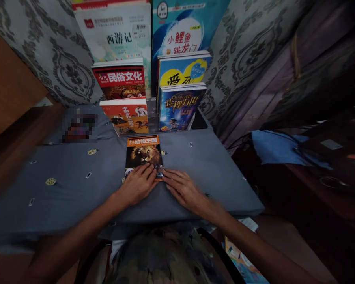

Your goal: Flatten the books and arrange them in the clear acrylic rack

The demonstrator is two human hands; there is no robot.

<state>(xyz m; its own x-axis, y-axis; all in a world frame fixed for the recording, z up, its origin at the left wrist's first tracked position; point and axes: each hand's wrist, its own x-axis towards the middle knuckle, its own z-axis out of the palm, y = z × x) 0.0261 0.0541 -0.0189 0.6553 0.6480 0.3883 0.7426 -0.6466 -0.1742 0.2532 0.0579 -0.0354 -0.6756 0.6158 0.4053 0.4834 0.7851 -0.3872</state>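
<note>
- Grey cloth covers the table [62, 197]; books stand stepped at its far edge.
- Lion book [144, 154] lies flat at centre.
- Left hand [138, 184] presses its near end, fingers flat; right hand [184, 189] rests spread beside its near corner.
- Likely next: sliding or lifting it.
- Open cloth lies either side.
</note>
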